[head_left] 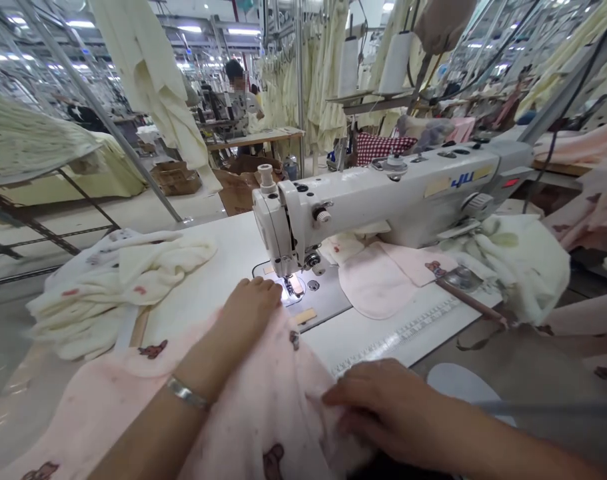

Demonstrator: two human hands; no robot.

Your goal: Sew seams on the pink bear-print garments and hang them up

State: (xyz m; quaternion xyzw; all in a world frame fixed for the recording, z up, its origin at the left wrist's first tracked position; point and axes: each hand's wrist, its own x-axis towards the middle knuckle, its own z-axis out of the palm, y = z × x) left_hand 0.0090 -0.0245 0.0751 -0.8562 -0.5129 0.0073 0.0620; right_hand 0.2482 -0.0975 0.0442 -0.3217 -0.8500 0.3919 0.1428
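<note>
Pink fleece fabric (263,387) with brown bear prints drapes over the front of the sewing table and toward me. My left hand (248,310), a metal band at its wrist, is closed on the fabric's far end, its fingers beside the lit presser foot (290,288) of a white sewing machine (363,207). Nearer me, my right hand (383,407) has its fingers curled on the right edge of the same fabric; it is slightly blurred and its fingertips are partly hidden.
Cream printed fabric (128,280) lies heaped at the table's left. Right of the needle are cut pink pieces (383,277), a ruler strip (398,337) along the front edge and a cream bundle (523,260). Thread cones (396,63) stand behind. A person (238,87) sits at another machine.
</note>
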